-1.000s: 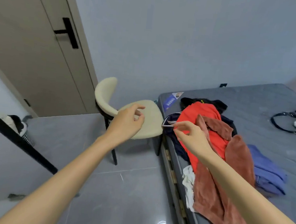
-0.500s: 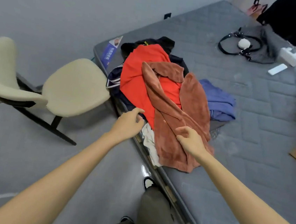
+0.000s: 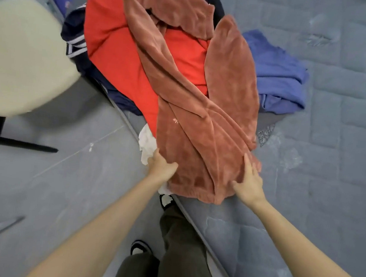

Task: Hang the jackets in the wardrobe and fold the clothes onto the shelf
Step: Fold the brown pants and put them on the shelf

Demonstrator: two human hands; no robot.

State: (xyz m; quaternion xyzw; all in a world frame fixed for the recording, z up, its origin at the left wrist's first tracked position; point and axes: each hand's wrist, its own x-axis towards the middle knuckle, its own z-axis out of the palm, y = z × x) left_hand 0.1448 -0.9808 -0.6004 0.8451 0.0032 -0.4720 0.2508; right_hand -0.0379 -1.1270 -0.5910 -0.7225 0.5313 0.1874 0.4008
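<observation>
On the edge of the mattress [image 3: 329,198], the brown fleece jacket [image 3: 201,129] is laid over the red garment [image 3: 118,52]. Its hem is gripped by the left hand [image 3: 161,166] with curled fingers. The right hand [image 3: 248,183] is laid on it, fingers straight, thumb spread. Hanging and folding are judged nearly all left, since nothing is seen folded.
</observation>
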